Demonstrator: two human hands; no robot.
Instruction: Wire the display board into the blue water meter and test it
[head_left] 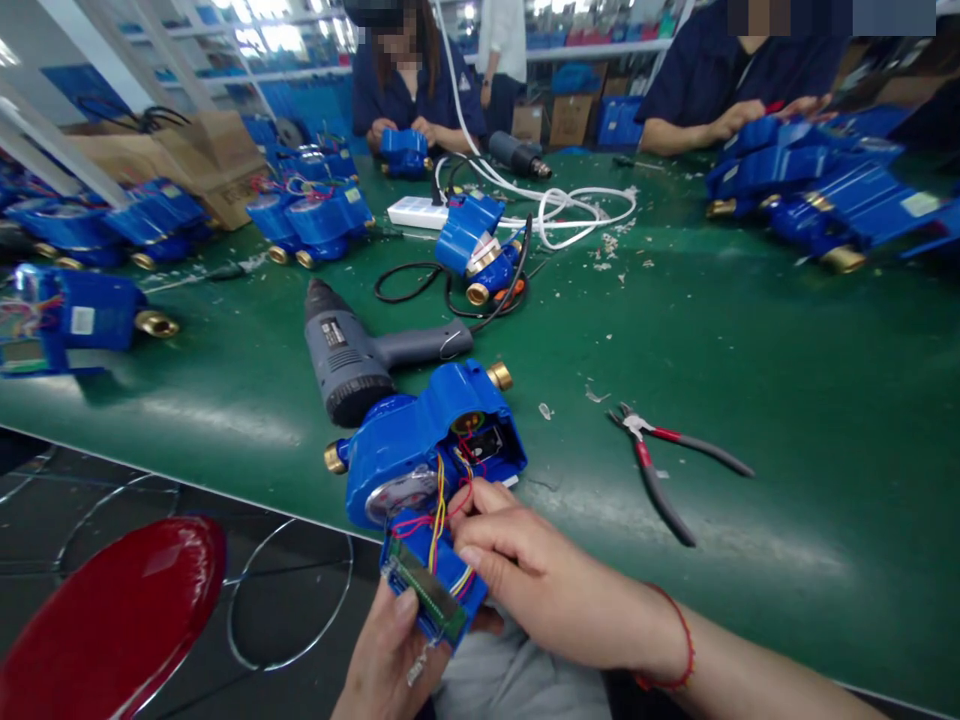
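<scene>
Blue meter (405,440) lies on green desk (825,400), near edge, center; brass end (499,376) sticks out at its far right, open box part showing wiring inside. Left hand (394,640) holds the blue cover (453,562) from below, thumb at the circuit board (426,590), cover out past the desk edge. Right hand (536,565): fingers drawn in narrow at the red and yellow wires (440,490) running between box part and cover; cannot tell if a wire is gripped.

Grey heat gun (352,350) just behind meter, nozzle pointing away. Pliers (652,460) to the right, handles spread. Farther back: another blue meter (465,240), white power strip (416,212), white cable (555,205), second heat gun (517,153). Two co-workers seated across, left one (420,85) with a meter in both hands. Red stool (127,620) lower left.
</scene>
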